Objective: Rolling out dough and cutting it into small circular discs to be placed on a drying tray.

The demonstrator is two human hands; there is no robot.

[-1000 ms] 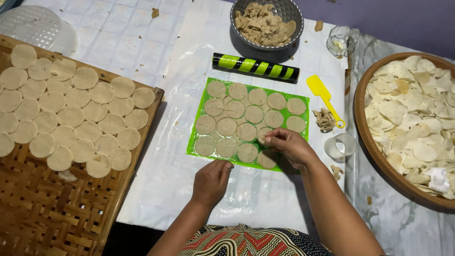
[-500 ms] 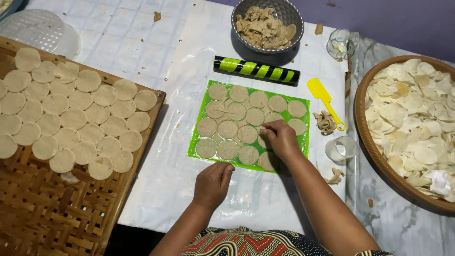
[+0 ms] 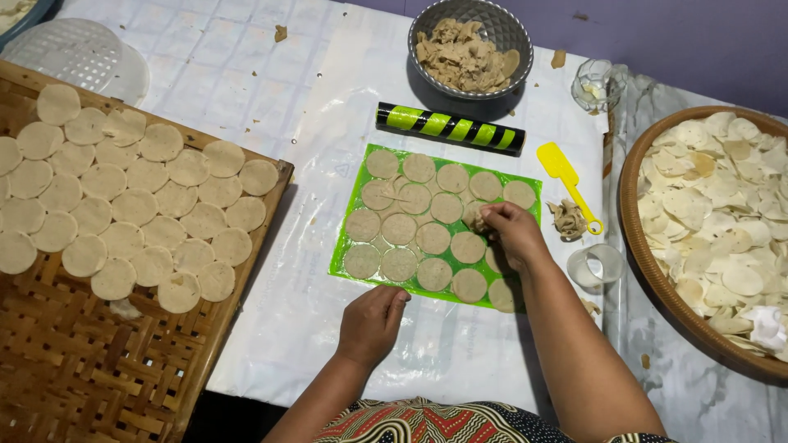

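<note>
Pulling dough scraps from between cut rounds on a green mat.

Seen from the head camera, the right hand [image 3: 510,232] is over the right part of the green mat [image 3: 349,253], its fingertips pressed together in a pinching grip on a small lump of dough scrap [image 3: 474,216] between the dough rounds [image 3: 399,229]. The left hand [image 3: 371,322] rests just below the mat's near edge on the white sheet [image 3: 295,303] covering the table, fingers curled loosely, holding nothing. A green-and-black striped rolling pin [image 3: 450,128] lies behind the mat, and a metal bowl [image 3: 513,33] with dough pieces stands beyond it. A yellow scraper [image 3: 566,179] and a clear round cutter [image 3: 594,266] are to the right. More rounds lie on the woven bamboo tray [image 3: 66,361] at left and in the round basket [image 3: 636,238] at right.
</note>
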